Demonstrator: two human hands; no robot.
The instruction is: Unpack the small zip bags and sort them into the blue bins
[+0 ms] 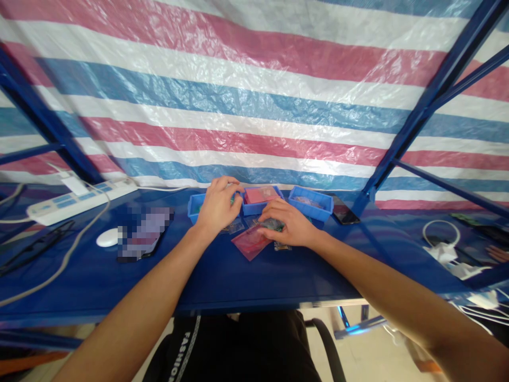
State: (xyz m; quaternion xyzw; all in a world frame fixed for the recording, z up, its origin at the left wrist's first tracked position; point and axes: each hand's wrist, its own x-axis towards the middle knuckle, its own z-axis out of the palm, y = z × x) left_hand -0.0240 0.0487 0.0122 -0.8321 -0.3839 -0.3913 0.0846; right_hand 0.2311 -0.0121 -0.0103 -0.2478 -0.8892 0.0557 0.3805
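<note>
My left hand (pixel 219 204) is over the left blue bin (pixel 194 204), fingers curled, with a bit of clear and green material showing by the fingertips. What it grips, if anything, I cannot make out. Between the thumb and fingers of my right hand (pixel 292 223) is a small clear bag with dark green contents (pixel 273 224). Just under that hand lies a flat pink plastic bag (pixel 249 243). Pink bags (pixel 258 194) fill the middle blue bin (pixel 250 210), and the right blue bin (pixel 326 212) holds clear packets (pixel 308 201). Small clear packets (pixel 234 226) lie between my hands.
A phone (pixel 345 209) lies right of the bins. To the left are another phone (pixel 153 233), a white mouse-shaped object (pixel 107 237), a power strip (pixel 85 199) with cables and dark glasses (pixel 34 246). White cables (pixel 441 249) sit at the right. Striped sheeting hangs behind the blue table (pixel 230 284).
</note>
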